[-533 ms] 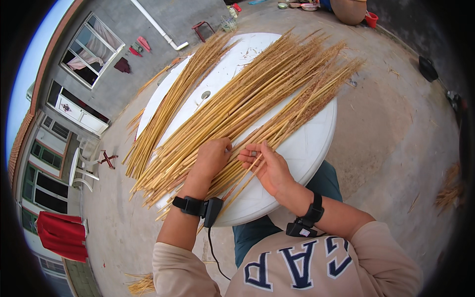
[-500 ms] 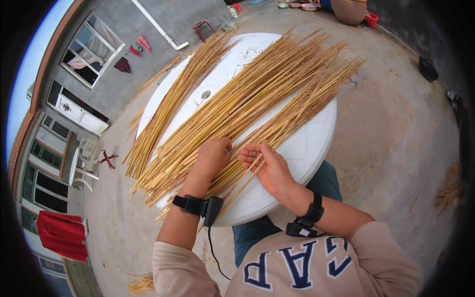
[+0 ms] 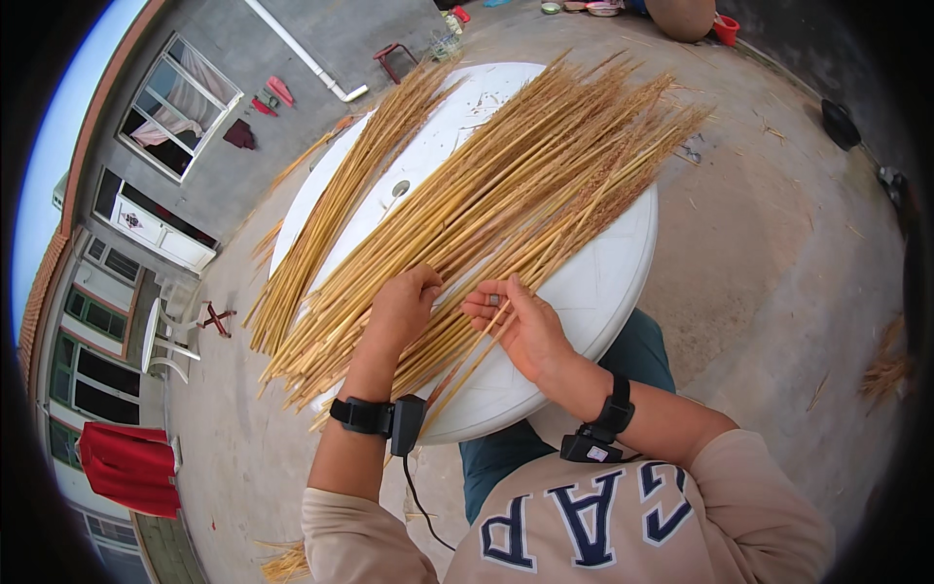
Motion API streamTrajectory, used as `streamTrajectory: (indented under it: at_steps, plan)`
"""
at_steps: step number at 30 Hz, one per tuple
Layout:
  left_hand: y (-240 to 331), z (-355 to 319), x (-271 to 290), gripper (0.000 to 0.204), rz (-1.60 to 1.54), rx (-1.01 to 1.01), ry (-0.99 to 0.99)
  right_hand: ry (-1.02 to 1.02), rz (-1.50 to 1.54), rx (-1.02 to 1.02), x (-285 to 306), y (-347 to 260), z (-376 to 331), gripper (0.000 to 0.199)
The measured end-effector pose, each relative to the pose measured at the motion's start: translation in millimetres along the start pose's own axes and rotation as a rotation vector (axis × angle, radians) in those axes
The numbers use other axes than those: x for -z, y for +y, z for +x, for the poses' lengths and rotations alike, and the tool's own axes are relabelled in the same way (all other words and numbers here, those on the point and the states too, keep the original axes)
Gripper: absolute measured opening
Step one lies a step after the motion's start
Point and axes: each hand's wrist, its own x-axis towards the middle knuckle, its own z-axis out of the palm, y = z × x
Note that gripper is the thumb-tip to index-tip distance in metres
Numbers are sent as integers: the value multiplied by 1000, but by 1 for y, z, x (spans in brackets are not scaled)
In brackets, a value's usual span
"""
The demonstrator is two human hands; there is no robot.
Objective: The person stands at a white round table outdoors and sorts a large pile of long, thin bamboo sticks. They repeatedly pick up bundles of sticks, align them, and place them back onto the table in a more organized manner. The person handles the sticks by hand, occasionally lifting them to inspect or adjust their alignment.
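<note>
Dry, straw-coloured stalks with feathery tips lie across a round white table [image 3: 615,255], tips pointing away to the right. They form a narrow bundle [image 3: 326,209] at the left and a broad pile [image 3: 443,229] in the middle, with more stalks [image 3: 574,209] along its right side. My right hand [image 3: 525,331], palm turned up, has a few thin stalks [image 3: 467,368] between thumb and fingers; their bare ends slant down to the near left. Over the broad pile, my left hand [image 3: 401,307] has its fingers bent and closed; what they pinch is hidden.
Black straps with boxes [image 3: 407,423] sit on both wrists, a cable hanging from the left one. A white chair [image 3: 165,336] and a red folding stool [image 3: 216,319] stand at the left. Loose straw [image 3: 284,562] lies on the concrete floor, with a red bucket [image 3: 726,29] far right.
My left hand has shifted a little to the left over the broad pile. My right hand keeps its hold on the thin stalks, almost in place. The view has moved slightly.
</note>
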Motion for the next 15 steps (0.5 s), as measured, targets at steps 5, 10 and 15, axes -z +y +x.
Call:
streamTrajectory:
  at_steps: [5,10,15]
  plan:
    - [0,6,-9,7,95,-88,95,8,-10,-14,-1,0,0,45]
    - [-5,21,-14,9,236,-118,54,19,-4,-4,-2,-2,-2,44]
    - [-2,20,-26,9,277,-90,36,13,16,5,-2,-1,-1,44]
